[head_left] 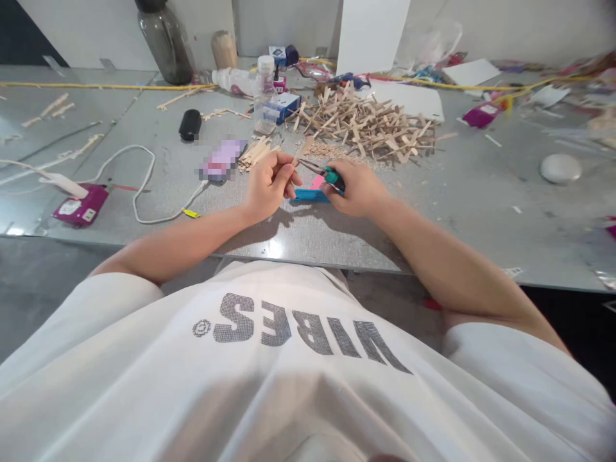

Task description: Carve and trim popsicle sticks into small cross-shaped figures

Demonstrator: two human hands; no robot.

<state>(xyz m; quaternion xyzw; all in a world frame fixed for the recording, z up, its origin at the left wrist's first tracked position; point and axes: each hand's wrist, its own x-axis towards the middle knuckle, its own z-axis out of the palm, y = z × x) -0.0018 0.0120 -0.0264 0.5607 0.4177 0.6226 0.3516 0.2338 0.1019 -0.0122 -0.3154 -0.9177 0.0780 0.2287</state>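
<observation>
My left hand [270, 184] is closed, pinching a flat wooden stick [305, 147] that points up and to the right. My right hand [359, 187] wraps round the green and black handles of a pair of pliers [333, 178]. The metal jaws reach left to the stick, close to my left fingertips; whether they bite on it I cannot tell. Below the pliers a blue strip-like object [310, 195] and a pink piece [317, 182] lie on the table. A small stack of wooden sticks [257, 151] rests just beyond my left hand, and small wood chips [332, 151] are scattered behind the pliers.
A large heap of wooden sticks [370, 125] covers the back middle of the grey table [486, 218]. Left of it stand a clear plastic bottle [265, 96] and a blue box [287, 108]. A phone [224, 159] trails a white cable [154, 221] to a purple power socket [81, 206].
</observation>
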